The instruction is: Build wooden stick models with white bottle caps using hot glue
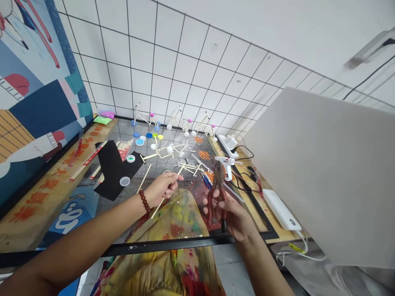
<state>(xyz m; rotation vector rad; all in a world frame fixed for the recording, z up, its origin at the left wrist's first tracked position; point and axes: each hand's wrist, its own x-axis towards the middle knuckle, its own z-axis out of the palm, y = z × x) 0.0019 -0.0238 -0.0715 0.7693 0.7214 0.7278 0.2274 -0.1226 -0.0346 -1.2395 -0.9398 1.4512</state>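
My left hand, a beaded bracelet on its wrist, pinches a thin wooden stick that slants from lower left to upper right. In my right hand is a pair of pliers with red handles, jaws pointing away from me. The pliers and the stick are apart. Beyond my hands, short cut sticks lie scattered on the glassy tabletop. Another long stick rests left of my left hand. A partly built stick frame with white caps lies farther back.
Three small stick bicycle-like models stand along the gridded back wall. A white glue gun and its cable lie at right, near a power strip. Black card and packs of sticks are at left. A large white panel rises at right.
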